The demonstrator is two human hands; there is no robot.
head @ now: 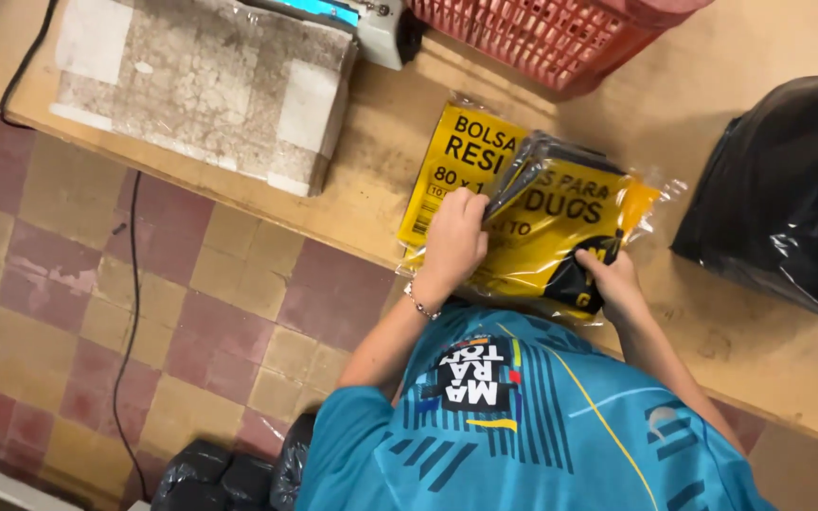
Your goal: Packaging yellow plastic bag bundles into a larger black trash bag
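Note:
Two flat yellow packets of folded black bags lie on a wooden table (381, 161). The lower packet (452, 151) rests flat. The upper packet (570, 222) sits askew over it, its clear wrapper open at one end, where the dark folded bags (532, 161) show. My left hand (452, 241), with a bracelet on the wrist, grips the upper packet's left edge near that open end. My right hand (613, 279) pinches its near right corner, over a black patch of the print. My teal shirt fills the bottom of the view.
A red plastic crate (551, 38) stands at the table's back. A full black bag (788, 189) sits to the right. At the left stand a plastic-wrapped speckled block (210, 85) and a small machine (371, 24). A black cable (130, 322) crosses the tiled floor, where black bags (220, 478) lie.

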